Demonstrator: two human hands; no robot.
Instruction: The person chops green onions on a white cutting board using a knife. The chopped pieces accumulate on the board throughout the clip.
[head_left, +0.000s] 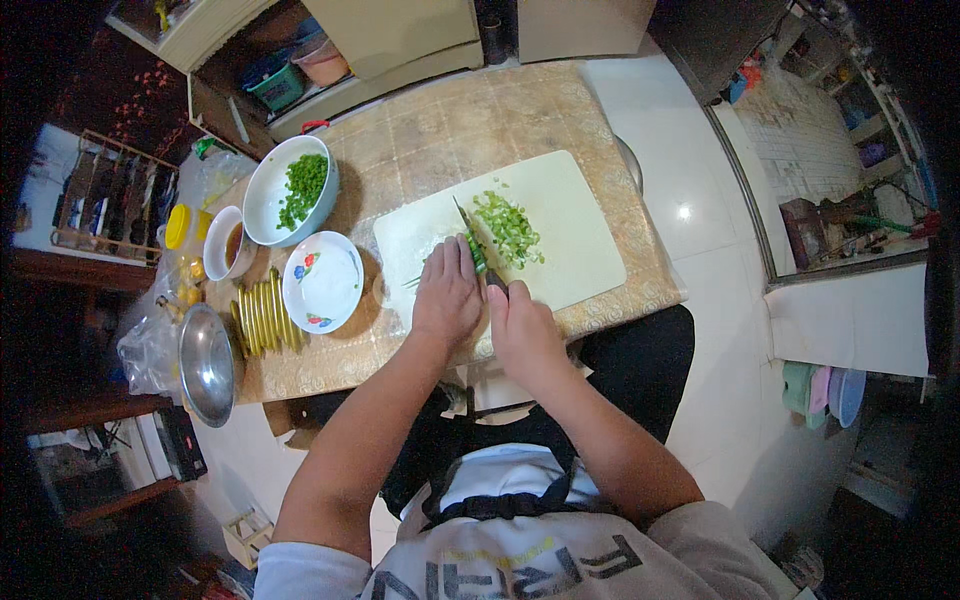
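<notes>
A white cutting board (574, 225) lies on the table before me. My right hand (525, 322) grips the dark handle of a kitchen knife (462, 213), its blade standing on the board and pointing away from me. Just left of the blade, my left hand (448, 292) presses down on a bunch of green scallion stalks (475, 253), with its fingers close to the knife. Most of the bunch is hidden beneath that hand. Chopped pale-green scallion pieces (508, 229) lie spread on the board to the right of the blade.
Left of the board stand a floral plate (324, 289), a large bowl (259, 196) holding chopped greens (304, 187), a small bowl (214, 247) with brown liquid, and a metal basin (204, 367). Several gold-coloured sticks (262, 315) lie beside the plate. The table's edge (622, 324) runs close to my right hand.
</notes>
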